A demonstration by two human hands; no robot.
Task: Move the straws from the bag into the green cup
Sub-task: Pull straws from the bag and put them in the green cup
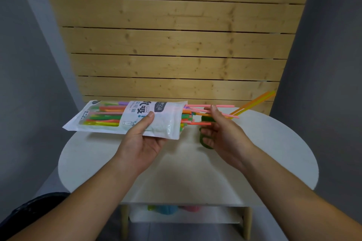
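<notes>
My left hand (142,139) grips a white plastic bag (127,117) of coloured straws from below, thumb on top, holding it level above the table with its open mouth to the right. Several straw ends (189,118) stick out of that mouth. My right hand (219,129) pinches pink straws (209,106) partly drawn out of the bag. The green cup (204,143) stands on the table right behind my right hand, mostly hidden by it. An orange and a yellow straw (254,102) lean out of the cup toward the upper right.
The round white table (274,152) stands against a wooden slat wall (176,45). Grey walls flank both sides. Under the tabletop is a shelf holding blurred blue, green and pink objects (168,209).
</notes>
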